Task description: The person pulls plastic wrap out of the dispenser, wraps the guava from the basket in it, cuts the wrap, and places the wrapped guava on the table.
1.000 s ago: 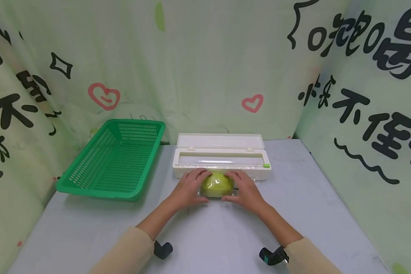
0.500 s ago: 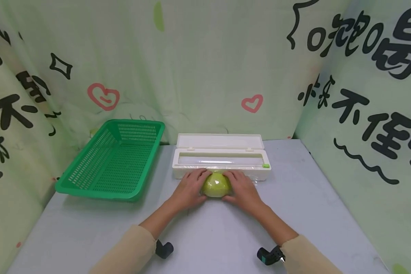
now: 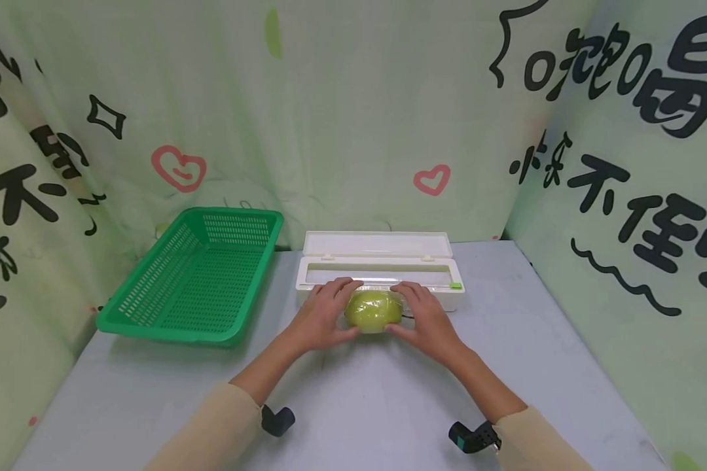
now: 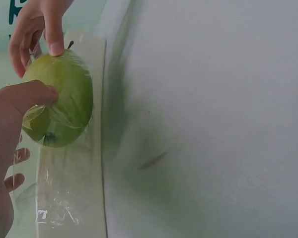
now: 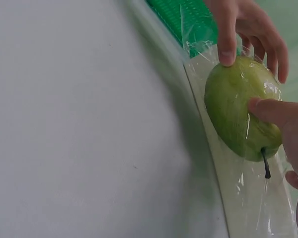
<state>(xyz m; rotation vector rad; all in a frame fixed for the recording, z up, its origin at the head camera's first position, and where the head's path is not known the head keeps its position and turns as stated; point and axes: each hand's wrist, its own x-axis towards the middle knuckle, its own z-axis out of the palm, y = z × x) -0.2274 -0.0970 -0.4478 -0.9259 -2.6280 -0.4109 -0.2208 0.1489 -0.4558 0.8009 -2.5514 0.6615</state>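
Green plastic mesh forms the sloping basket [image 3: 171, 335]. Next, the left hand [image 3: 324, 317], half open, curves round one end of a smooth, rounded fruit [image 3: 374, 314] in creased, clear film [image 4: 64, 208], before the smooth white box [image 3: 379, 261]; the half-open right hand [image 3: 427, 327] grips its other end.

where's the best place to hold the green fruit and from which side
Probably grip the green fruit by its rounded body, from left and right together: it lies sideways with clear film over it, and the thin stem, pointing right, looks a poor hold.
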